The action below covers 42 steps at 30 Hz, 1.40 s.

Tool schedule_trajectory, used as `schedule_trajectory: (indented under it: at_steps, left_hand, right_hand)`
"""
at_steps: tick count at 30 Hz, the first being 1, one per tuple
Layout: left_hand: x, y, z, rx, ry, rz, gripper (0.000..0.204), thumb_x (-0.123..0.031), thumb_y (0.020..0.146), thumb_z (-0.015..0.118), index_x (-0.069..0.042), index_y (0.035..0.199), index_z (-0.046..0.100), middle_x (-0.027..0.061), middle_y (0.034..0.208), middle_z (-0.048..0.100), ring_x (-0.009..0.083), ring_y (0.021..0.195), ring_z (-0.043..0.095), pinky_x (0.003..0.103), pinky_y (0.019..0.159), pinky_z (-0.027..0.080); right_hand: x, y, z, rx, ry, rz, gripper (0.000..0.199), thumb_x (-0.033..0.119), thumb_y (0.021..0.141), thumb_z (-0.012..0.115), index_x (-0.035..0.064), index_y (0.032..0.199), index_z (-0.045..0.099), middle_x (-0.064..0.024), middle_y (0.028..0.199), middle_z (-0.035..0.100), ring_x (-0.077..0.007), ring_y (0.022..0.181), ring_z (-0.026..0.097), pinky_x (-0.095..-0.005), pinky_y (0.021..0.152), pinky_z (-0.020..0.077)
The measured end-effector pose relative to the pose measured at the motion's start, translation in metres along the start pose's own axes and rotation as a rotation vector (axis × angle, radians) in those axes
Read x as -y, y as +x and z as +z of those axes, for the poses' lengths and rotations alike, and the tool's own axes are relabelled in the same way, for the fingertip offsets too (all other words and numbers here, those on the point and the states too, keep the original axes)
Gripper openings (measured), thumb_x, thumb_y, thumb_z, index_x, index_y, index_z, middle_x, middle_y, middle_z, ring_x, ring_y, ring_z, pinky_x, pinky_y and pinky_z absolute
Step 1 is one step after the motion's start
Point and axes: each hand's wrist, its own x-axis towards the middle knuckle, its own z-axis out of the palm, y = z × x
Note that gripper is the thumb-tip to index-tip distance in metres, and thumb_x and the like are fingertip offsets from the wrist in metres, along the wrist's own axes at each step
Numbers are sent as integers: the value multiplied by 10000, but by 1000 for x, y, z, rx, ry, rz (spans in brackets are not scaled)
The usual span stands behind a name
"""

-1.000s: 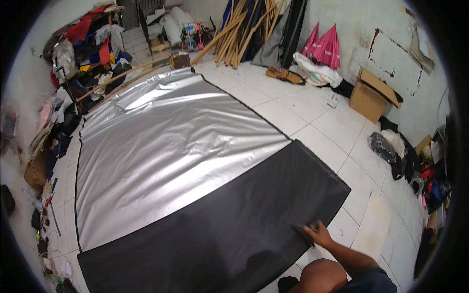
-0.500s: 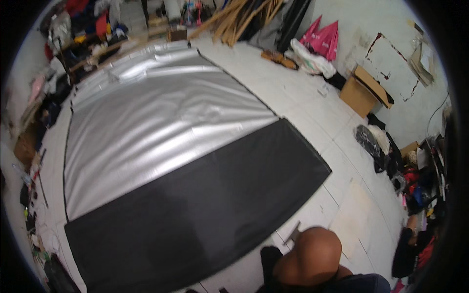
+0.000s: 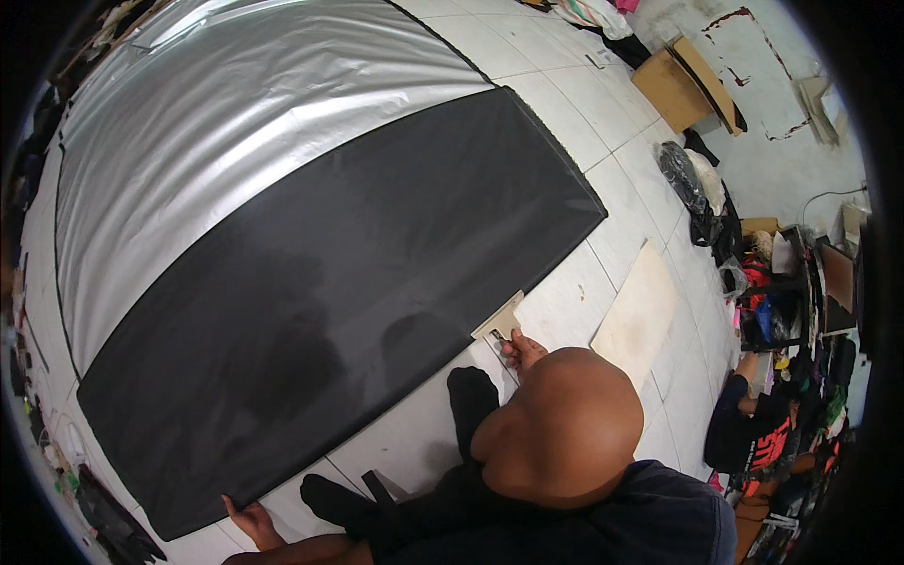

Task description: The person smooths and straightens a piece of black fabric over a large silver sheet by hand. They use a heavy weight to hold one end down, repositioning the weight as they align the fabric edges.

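Observation:
A wide sheet lies over the floor, with a wrinkled silver part (image 3: 254, 132) at the far side and a smooth black part (image 3: 377, 245) nearer to me. At the black part's lower left edge, my left hand (image 3: 252, 524) touches the material with its fingers apart. My right hand (image 3: 524, 352) is closed on a flat, pale, wide-edged tool with a small metal piece (image 3: 499, 318), set against the near edge of the black part. My bent knee (image 3: 565, 424) hides part of the right arm.
My feet in black socks (image 3: 471, 405) stand just below the sheet's edge. A pale flat board (image 3: 640, 306) lies on the tiles to the right. Beyond it are a cardboard box (image 3: 683, 89), plastic bags (image 3: 686, 179) and piled goods, with a dark red-printed garment (image 3: 753, 433) nearby.
My view has come closer and lower over the black part. Both my hands now show at its near edge, the right one with the pale tool; neither hand showed before.

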Motion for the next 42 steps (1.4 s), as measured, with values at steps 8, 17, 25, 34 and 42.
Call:
schedule_trajectory:
  at_steps: [8,17,25,34,42]
  left_hand:
    - [0,-9,27,-25,9,59,452,-249,849,642,-21,1218,514,107,1206,572,237,1060,558,359,941,454]
    - [-68,39,-8,-159,-59,172,367,-249,871,534,-21,1158,538,92,1157,584,241,1028,566,379,904,468]
    - [-87,-3,-2,-277,187,384,299,-151,843,575,-9,1098,514,117,1064,585,251,971,581,386,836,490]
    - [-225,-65,38,-217,492,649,582,-50,742,608,-17,1289,412,113,1065,572,247,952,567,385,858,464]
    - [-218,85,240,-114,478,470,784,-346,880,599,-55,1446,142,202,1313,397,326,1147,459,451,923,436]
  right_hand:
    - [20,0,26,6,-491,-28,495,194,948,466,-28,1357,299,-141,1252,490,-186,1168,493,-281,997,420]
    - [-7,241,-178,-219,-373,-69,448,257,862,584,-35,1186,480,-104,1062,575,-229,942,550,-353,783,467]
    - [19,265,-227,-513,-241,-580,283,86,814,491,-69,1040,560,-155,906,605,-245,831,585,-377,679,486]
    - [145,194,-135,-341,-341,-831,274,147,858,537,2,1089,568,-139,995,615,-228,830,604,-342,677,517]
    - [123,359,22,-188,-616,-706,882,453,873,590,96,1473,53,-223,1295,454,-322,1032,554,-377,801,499]
